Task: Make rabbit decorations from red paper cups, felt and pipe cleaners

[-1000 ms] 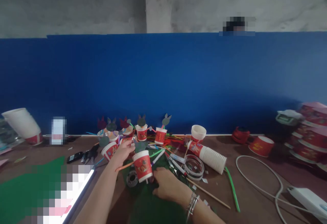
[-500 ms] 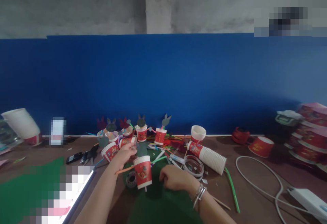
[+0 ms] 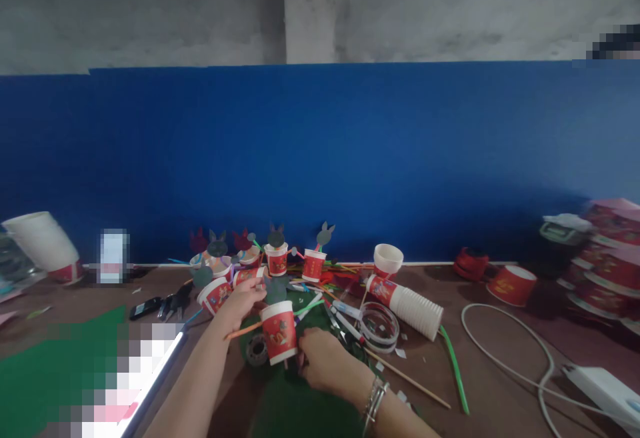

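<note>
A red and white paper cup (image 3: 280,333) with orange and green strips at its sides is held above the green sheet (image 3: 300,406). Behind the cup is a grey paper head (image 3: 275,289), and my left hand (image 3: 246,303) has its fingers closed at this head's left edge. Close to the cup's right side, my right hand (image 3: 320,358), wearing bracelets, has curled fingers; whatever they may hold is hidden. A short stick shows below the cup. The tape roll (image 3: 257,350) lies left of the cup.
Cups with animal heads, such as one (image 3: 314,266), stand at the back. On the right are a lying stack of cups (image 3: 415,311), a clear tape roll (image 3: 379,327), a wooden stick (image 3: 413,381) and a white cable (image 3: 505,315). A phone (image 3: 113,256) is at the left.
My right hand has moved left, up to the cup's right side. More of the wooden stick and a pair of scissors show behind it. My left hand has hardly moved.
</note>
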Tool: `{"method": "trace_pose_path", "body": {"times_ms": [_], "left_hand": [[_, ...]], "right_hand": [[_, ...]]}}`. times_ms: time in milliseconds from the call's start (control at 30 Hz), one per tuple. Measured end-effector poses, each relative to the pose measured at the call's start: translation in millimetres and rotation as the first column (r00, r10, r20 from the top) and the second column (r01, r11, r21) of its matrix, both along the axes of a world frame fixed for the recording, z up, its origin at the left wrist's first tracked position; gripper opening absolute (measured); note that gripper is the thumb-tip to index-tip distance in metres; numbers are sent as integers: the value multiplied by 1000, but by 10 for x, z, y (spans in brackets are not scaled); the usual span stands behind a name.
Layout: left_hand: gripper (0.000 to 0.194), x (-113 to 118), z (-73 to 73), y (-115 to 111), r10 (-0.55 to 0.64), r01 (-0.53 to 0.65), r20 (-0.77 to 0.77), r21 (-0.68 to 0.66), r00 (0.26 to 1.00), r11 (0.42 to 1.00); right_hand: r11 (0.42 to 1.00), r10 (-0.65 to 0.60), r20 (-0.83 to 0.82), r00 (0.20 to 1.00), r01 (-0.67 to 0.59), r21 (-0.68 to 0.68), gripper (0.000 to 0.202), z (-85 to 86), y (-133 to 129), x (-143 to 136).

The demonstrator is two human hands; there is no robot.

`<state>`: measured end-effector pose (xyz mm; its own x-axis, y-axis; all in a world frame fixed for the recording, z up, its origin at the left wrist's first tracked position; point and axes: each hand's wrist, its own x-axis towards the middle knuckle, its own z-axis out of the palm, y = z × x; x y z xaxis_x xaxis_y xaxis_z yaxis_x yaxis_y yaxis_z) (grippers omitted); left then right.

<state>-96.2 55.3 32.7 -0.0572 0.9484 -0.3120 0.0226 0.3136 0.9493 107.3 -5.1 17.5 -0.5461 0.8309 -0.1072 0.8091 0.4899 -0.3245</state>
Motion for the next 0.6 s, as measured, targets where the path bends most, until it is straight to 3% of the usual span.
{"method": "trace_pose_path", "body": {"times_ms": [100,233,367,467,600], "left_hand": [[49,3,6,-4,14,-14,-6,-12,1000,1000],[49,28,-18,10,1,-1,-13,-18,1000,1000],[52,129,-97,16,-55,54,-23,-15,998,998],[52,248,-157,-14,-131,131,-51,-7,990,991],[54,322,-205,-43,-215,217,-152,1,965,976]], "right_hand": [[1000,7,40,999,-7,9,22,-11,-27,-43],[998,5,32,999,-3,-65,24,181,-36,79],[949,69,-193,979,-124,-289,17,393,75,376],[920,-91,-428,899,-88,-382,22,431,206,544],[964,-233,-555,799,113,-242,18,397,314,576]]}}
